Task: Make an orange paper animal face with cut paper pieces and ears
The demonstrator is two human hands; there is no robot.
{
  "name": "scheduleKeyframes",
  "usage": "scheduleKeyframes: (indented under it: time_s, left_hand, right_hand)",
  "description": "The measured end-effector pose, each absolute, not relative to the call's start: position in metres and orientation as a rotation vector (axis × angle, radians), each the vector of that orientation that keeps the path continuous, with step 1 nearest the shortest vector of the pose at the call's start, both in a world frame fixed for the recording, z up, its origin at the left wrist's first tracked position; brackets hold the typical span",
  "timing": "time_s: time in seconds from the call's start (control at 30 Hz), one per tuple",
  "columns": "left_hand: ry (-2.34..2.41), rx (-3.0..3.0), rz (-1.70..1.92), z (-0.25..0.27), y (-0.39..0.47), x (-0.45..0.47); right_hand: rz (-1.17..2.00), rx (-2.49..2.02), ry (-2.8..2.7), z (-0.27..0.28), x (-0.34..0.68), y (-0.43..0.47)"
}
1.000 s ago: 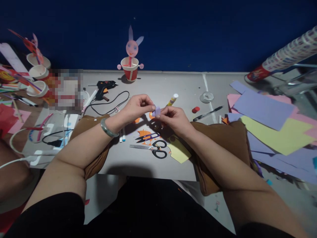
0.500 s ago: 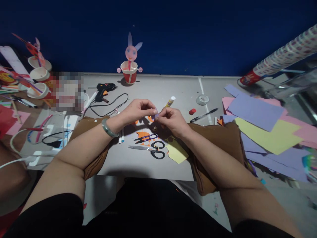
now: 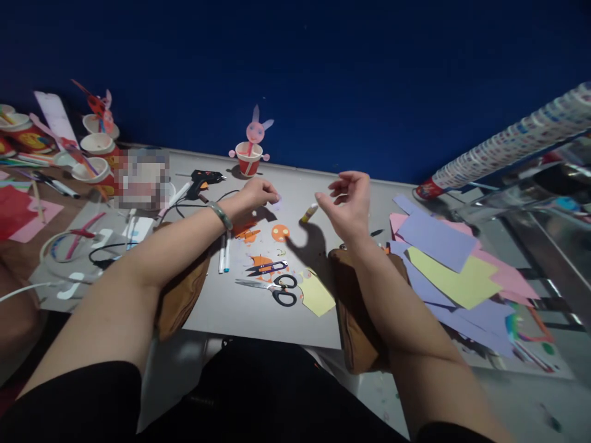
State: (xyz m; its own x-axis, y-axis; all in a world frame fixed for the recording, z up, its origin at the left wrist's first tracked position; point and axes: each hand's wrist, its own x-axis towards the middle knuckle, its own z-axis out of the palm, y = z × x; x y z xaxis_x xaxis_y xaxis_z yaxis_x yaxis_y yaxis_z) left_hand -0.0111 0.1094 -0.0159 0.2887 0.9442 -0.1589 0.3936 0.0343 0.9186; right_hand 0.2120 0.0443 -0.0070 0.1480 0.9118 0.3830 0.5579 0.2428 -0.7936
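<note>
Pinched in the fingers of my left hand (image 3: pixel 257 194) is a small piece of purple paper (image 3: pixel 277 203), held above the table. My right hand (image 3: pixel 347 200) is raised, its fingers apart and nothing in them. Just left of its thumb stands a glue stick (image 3: pixel 308 213) with a yellow label. Between my forearms lies an orange paper circle (image 3: pixel 279 232) with two pale spots. Nearer to me are purple-handled thread snips (image 3: pixel 268 268), black-handled scissors (image 3: pixel 282 289) and a cut yellow paper (image 3: pixel 317 294), among orange scraps (image 3: pixel 248 232).
A paper cup with a pink rabbit figure (image 3: pixel 249 161) stands at the back, near a black glue gun (image 3: pixel 203 183). Coloured sheets (image 3: pixel 436 240) and a long stack of cups (image 3: pixel 512 144) are at right. Brown cushions (image 3: pixel 364 314) lie under my forearms.
My hands have come apart: the right has let go of the purple paper, opened and moved right, while the left keeps the paper. The view has shifted, and the orange circle now shows.
</note>
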Motion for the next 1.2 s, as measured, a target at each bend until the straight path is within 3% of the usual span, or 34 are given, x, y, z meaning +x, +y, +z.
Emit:
scheduleKeyframes:
  time_s: [0.23, 0.43, 0.63, 0.87, 1.07, 1.2]
  left_hand:
    - [1.269, 1.475, 0.632, -0.037, 0.111, 0.004]
    - [1.089, 1.463, 0.346, -0.039, 0.113, -0.008]
    - [0.862, 1.532, -0.09, -0.033, 0.129, -0.035]
    - [0.98, 1.611, 0.247, -0.028, 0.142, -0.047]
    - [0.758, 1.694, -0.206, -0.024, 0.142, -0.053]
    - [0.894, 1.624, 0.226, -0.021, 0.138, -0.045]
  right_hand:
    - [0.925, -1.843, -1.768, -0.018, 0.246, 0.064]
    - [1.118, -1.69, -1.876, -0.034, 0.25, 0.068]
    - [0.999, -1.595, -1.954, -0.049, 0.247, 0.077]
    - [0.772, -1.683, -2.059, -0.043, 0.242, 0.073]
    - [0.711, -1.796, -2.045, -0.039, 0.237, 0.069]
    - [0.66, -1.769, -1.947, -0.039, 0.233, 0.068]
